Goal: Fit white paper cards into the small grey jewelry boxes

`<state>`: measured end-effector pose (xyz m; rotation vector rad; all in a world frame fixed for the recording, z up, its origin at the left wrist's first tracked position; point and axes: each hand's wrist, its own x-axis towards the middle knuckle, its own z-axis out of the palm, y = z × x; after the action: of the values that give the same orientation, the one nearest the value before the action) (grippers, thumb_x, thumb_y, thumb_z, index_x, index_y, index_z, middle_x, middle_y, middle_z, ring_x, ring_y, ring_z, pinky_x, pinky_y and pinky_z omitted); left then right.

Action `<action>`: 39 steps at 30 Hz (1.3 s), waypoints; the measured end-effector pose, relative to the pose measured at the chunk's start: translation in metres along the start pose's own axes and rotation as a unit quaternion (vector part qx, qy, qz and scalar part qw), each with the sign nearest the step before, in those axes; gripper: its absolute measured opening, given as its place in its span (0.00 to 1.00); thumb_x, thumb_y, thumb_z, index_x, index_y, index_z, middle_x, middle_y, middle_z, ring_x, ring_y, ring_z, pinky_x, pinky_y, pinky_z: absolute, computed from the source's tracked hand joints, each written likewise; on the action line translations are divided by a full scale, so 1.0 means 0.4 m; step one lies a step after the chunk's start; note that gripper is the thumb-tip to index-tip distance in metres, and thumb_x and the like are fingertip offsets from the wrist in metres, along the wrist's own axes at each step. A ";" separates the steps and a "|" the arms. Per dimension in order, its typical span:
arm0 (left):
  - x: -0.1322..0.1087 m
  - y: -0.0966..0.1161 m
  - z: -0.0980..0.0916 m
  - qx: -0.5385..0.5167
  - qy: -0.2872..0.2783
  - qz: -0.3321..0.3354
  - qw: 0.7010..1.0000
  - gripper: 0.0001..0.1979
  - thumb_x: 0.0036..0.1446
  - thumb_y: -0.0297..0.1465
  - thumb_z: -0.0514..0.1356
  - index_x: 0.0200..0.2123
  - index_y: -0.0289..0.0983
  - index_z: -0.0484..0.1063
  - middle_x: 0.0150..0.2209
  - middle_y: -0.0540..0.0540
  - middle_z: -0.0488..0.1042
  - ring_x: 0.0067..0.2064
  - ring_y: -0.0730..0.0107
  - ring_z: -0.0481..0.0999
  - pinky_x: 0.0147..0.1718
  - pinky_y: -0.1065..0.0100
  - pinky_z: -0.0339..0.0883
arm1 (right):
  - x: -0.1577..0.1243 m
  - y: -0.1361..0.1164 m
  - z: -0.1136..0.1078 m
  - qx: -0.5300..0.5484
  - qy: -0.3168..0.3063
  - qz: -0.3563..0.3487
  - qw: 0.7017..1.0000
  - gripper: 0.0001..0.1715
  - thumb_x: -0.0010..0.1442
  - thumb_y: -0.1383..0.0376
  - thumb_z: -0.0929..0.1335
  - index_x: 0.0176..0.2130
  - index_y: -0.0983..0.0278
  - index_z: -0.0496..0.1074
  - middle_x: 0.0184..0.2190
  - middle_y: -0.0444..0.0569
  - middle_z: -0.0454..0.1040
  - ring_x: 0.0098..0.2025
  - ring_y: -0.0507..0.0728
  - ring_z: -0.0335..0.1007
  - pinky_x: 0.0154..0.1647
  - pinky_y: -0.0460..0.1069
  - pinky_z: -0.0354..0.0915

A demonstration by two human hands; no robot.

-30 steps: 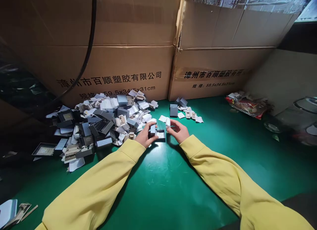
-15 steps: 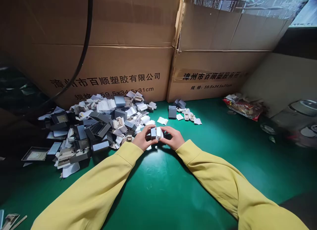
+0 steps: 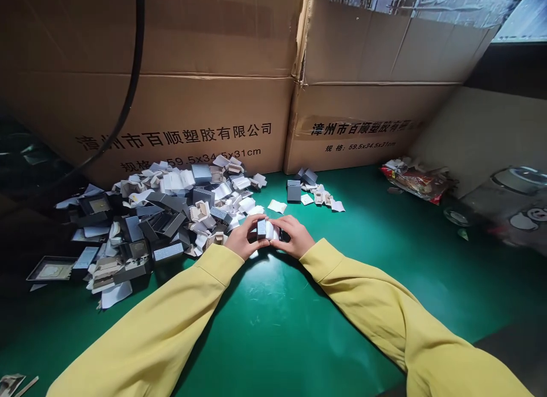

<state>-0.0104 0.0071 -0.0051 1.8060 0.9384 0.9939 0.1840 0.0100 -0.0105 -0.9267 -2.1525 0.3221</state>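
My left hand grips a small grey box between thumb and fingers. Against its right side sits a folded white card insert, pinched by my right hand. A dark edge shows beside the insert, partly hidden by the right fingers. Both hands are close together over the green tabletop. Just left of them lies a heap of grey boxes and white card inserts. Behind them are a flat white card and a few upright grey boxes.
Two large cardboard cartons wall off the back. A black cable hangs at the left. To the right lie a red snack bag and a clear jar. Small scraps lie at the near left edge.
The white insert now sits lower and closer between the hands, with a dark edge showing at its right. The view has shifted slightly; the heap looks unchanged.
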 end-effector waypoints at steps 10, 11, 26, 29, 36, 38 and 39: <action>0.005 0.009 0.002 0.009 -0.005 -0.010 1.000 0.31 0.45 0.36 0.64 0.53 0.37 0.59 0.50 0.38 0.69 0.47 0.59 0.73 0.46 0.57 0.69 | -0.004 0.007 -0.025 0.021 -0.035 0.035 0.999 0.35 0.45 0.59 0.73 0.52 0.61 0.62 0.40 0.51 0.70 0.43 0.59 0.62 0.45 0.56 0.63; 0.005 0.009 0.002 0.007 -0.003 -0.013 1.000 0.31 0.45 0.36 0.64 0.53 0.37 0.59 0.50 0.38 0.69 0.48 0.58 0.72 0.46 0.57 0.69 | -0.006 0.006 -0.025 0.036 -0.028 0.052 0.998 0.35 0.44 0.60 0.73 0.51 0.60 0.63 0.40 0.50 0.70 0.44 0.59 0.63 0.45 0.55 0.63; 0.003 0.019 -0.003 -0.004 0.000 -0.042 0.999 0.40 0.46 0.41 0.63 0.60 0.38 0.54 0.58 0.41 0.61 0.49 0.55 0.71 0.52 0.55 0.64 | -0.011 -0.005 -0.018 0.034 0.003 0.058 0.998 0.20 0.49 0.64 0.70 0.45 0.58 0.72 0.38 0.48 0.72 0.41 0.57 0.62 0.45 0.55 0.64; 0.003 0.018 0.000 -0.009 -0.002 -0.038 0.999 0.39 0.46 0.41 0.63 0.60 0.38 0.54 0.59 0.41 0.60 0.50 0.55 0.71 0.52 0.55 0.63 | -0.014 0.001 -0.016 0.018 -0.023 0.038 0.999 0.22 0.50 0.63 0.69 0.47 0.58 0.71 0.38 0.49 0.70 0.42 0.57 0.61 0.45 0.55 0.64; 0.002 0.001 -0.003 0.030 0.004 -0.022 0.999 0.38 0.46 0.39 0.64 0.60 0.38 0.55 0.54 0.42 0.67 0.52 0.56 0.69 0.54 0.58 0.60 | -0.021 0.005 -0.018 -0.071 -0.089 0.034 0.993 0.22 0.54 0.60 0.67 0.50 0.57 0.69 0.40 0.51 0.66 0.40 0.57 0.57 0.42 0.54 0.61; 0.002 -0.001 -0.006 0.047 0.010 -0.016 0.999 0.38 0.46 0.39 0.64 0.59 0.38 0.57 0.54 0.42 0.67 0.54 0.55 0.67 0.56 0.57 0.58 | -0.027 -0.001 -0.019 -0.111 -0.106 0.036 0.987 0.22 0.57 0.57 0.65 0.52 0.57 0.67 0.42 0.52 0.66 0.41 0.58 0.57 0.41 0.55 0.60; 0.002 -0.002 -0.007 0.051 0.010 -0.012 0.999 0.38 0.46 0.39 0.64 0.59 0.38 0.57 0.55 0.42 0.67 0.55 0.55 0.66 0.57 0.57 0.56 | -0.030 -0.004 -0.020 -0.133 -0.115 0.036 0.984 0.23 0.58 0.56 0.63 0.53 0.57 0.66 0.43 0.53 0.66 0.42 0.59 0.57 0.41 0.55 0.60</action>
<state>-0.0127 0.0089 -0.0047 1.8682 1.0380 0.9658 0.1944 -0.0001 -0.0107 -1.1669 -2.4183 0.1858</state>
